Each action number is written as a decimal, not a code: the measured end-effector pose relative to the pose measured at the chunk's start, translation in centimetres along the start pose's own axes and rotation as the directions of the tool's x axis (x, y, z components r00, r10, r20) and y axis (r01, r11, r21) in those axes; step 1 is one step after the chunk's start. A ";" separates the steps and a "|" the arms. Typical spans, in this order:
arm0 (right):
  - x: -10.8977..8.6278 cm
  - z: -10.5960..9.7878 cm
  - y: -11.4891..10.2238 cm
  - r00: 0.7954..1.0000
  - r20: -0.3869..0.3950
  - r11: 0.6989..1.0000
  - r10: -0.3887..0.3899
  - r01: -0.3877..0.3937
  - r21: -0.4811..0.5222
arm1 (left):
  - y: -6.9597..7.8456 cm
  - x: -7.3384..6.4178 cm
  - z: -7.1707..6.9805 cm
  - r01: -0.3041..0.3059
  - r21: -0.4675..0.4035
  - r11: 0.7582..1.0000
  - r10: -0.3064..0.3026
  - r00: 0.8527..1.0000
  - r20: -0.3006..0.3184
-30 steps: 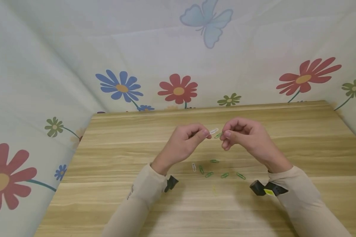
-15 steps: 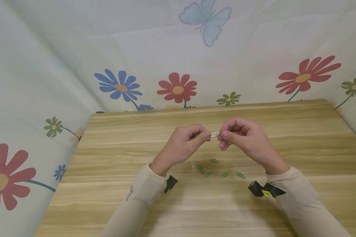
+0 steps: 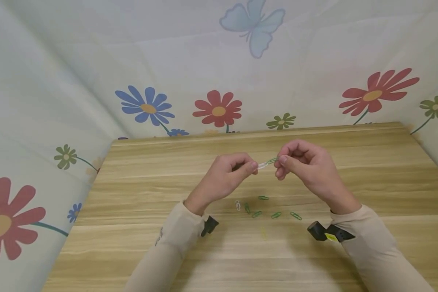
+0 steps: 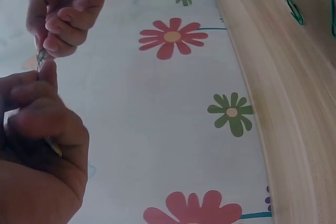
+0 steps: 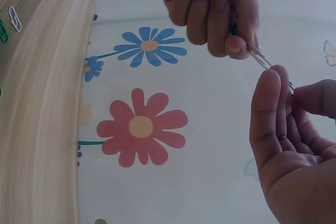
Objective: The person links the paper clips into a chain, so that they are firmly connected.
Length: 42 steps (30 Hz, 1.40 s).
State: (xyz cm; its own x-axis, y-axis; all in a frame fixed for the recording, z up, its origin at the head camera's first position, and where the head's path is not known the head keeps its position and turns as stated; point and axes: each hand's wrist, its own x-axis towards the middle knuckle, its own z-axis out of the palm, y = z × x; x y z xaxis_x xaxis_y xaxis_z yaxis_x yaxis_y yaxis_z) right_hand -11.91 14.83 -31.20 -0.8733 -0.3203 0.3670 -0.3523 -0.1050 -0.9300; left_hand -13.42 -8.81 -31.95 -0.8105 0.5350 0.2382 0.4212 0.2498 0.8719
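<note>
Between thumb and fingertips, my left hand (image 3: 226, 176) pinches a white paper clip (image 3: 263, 165) above the table. A green bit (image 5: 233, 29) shows among that hand's curled fingers in the right wrist view, and a yellowish bit (image 4: 53, 147) in the left wrist view; most of both is hidden. My right hand (image 3: 308, 168) pinches the far end of a green paper clip (image 3: 272, 161). The two clips meet end to end, overlapping at their loops in the head view. In the right wrist view the white clip (image 5: 258, 56) slants down toward the right fingertips.
On the wooden table (image 3: 149, 182) below lie a white paper clip (image 3: 238, 205) and several green clips (image 3: 276, 215). A faint yellow thing (image 3: 264, 232) lies nearer the front. Behind the table hangs a flower-printed cloth (image 3: 306, 81).
The white and green clips were apart a second ago, then overlapped. My right hand has since drawn up and right, and the clips now stretch in a line between the hands.
</note>
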 end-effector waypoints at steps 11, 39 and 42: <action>-0.3 0.5 -0.6 0.997 0.031 0.988 -0.072 0.076 -0.132 | -1.4 0.3 0.2 0.027 -0.258 0.966 0.031 0.975 0.219; 0.2 0.4 1.0 0.993 0.088 0.905 0.076 -0.032 -0.424 | -1.8 0.2 -0.3 -0.008 -0.532 0.847 0.124 0.975 0.182; 0.7 0.2 3.1 0.975 0.146 0.772 0.167 -0.038 -0.635 | -1.9 0.0 -0.8 -0.005 -0.573 0.820 0.120 0.979 0.164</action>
State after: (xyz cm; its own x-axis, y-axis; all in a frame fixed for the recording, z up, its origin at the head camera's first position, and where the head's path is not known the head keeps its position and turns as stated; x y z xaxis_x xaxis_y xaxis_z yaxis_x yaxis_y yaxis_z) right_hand -13.56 14.07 -33.83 -0.8615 -0.4669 0.1994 -0.4526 0.5284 -0.7183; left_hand -14.57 -9.93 -33.29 -0.6762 0.6863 0.2679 0.1161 -0.2598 0.9587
